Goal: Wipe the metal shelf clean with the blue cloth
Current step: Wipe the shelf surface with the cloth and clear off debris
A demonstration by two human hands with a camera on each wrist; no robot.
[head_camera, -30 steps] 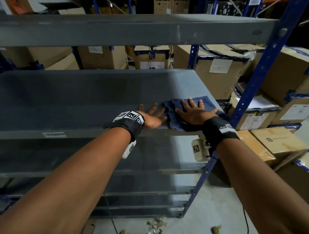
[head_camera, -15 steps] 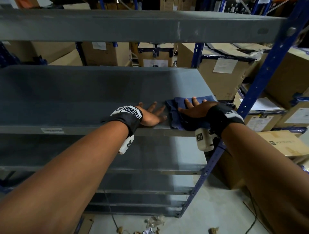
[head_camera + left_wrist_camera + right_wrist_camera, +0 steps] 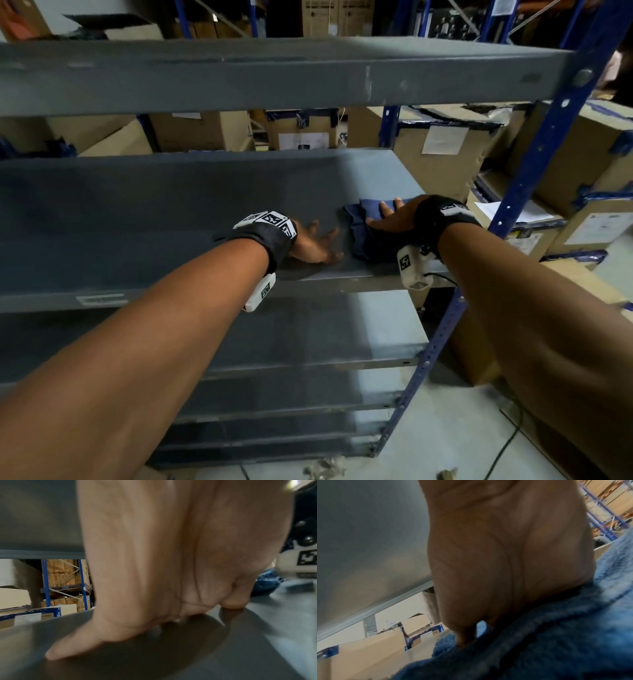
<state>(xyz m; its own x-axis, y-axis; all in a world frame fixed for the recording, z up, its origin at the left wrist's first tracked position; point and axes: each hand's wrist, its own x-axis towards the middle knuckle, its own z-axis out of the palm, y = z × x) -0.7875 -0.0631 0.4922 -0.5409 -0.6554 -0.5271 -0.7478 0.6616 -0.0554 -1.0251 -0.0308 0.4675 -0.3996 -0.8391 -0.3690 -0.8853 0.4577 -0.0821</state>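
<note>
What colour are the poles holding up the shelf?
Blue upright post, clearest in the head view.

One crumpled blue cloth (image 3: 363,219) lies on the grey metal shelf (image 3: 171,212), toward its right end. Two bare hands are on that shelf: the left hand (image 3: 313,245) and the right hand (image 3: 394,217). Two black wrist straps with white marker tags show, one per wrist. Five grey shelf levels can be counted in the near rack. One blue perforated steel upright (image 3: 534,178) stands at the rack's right side. The brown cardboard boxes (image 3: 445,154) far behind are too many and too overlapped to count.
</note>
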